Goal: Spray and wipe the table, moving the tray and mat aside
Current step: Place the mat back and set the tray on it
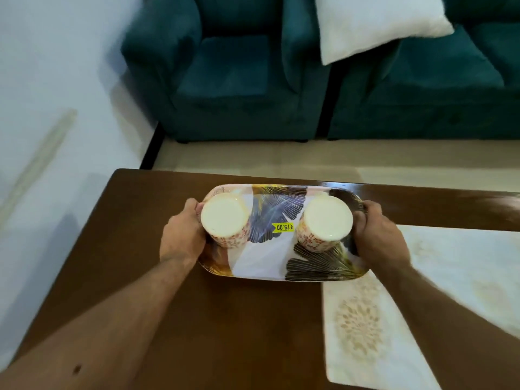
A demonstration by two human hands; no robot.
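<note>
**Surfaces and finishes**

The dark brown wooden bench (157, 220) is smooth and polished, catching a glossy sheen along its far edge. The oblong leaf-printed tray (264, 260), held between the left grip (184, 235) and the right grip (378, 229), has a smooth, slightly glossy, plastic-like face bearing a yellow paper price sticker (283, 227). Just inside each grip stands a cream floral-patterned cup (225, 218) and its twin (326, 218), both smooth and shiny like glazed ceramic. Beneath the right grip lies a cream cloth mat with a gold leaf print (450, 277), matt and soft. Beyond both grips, the teal sofa (230, 80) looks velvety, and the white cushion (374, 23) is matt fabric.
</note>
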